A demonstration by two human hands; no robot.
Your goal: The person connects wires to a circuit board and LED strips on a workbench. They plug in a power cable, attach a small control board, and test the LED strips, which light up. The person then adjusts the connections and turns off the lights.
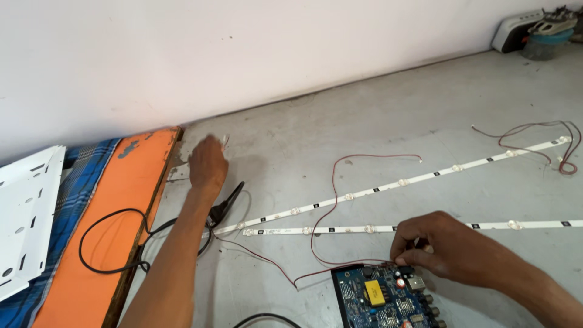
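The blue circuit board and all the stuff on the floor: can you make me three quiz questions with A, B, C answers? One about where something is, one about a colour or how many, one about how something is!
1. Where is the blue circuit board?
A. On the orange board
B. On the grey floor, under the right hand
C. Leaning on the wall

2. How many long white light strips lie on the floor?
A. Two
B. Five
C. None

3. How is the right hand?
A. Flat and open on the floor
B. Fingers pinched together at the board's top edge
C. Holding the scissors

Answers:
1. B, the board lies on the floor just below the right hand.
2. A, two strips run out to the right.
3. B, its fingers bunch at the board's edge where the red wire ends; the left hand reaches toward the wall, near the black scissors.
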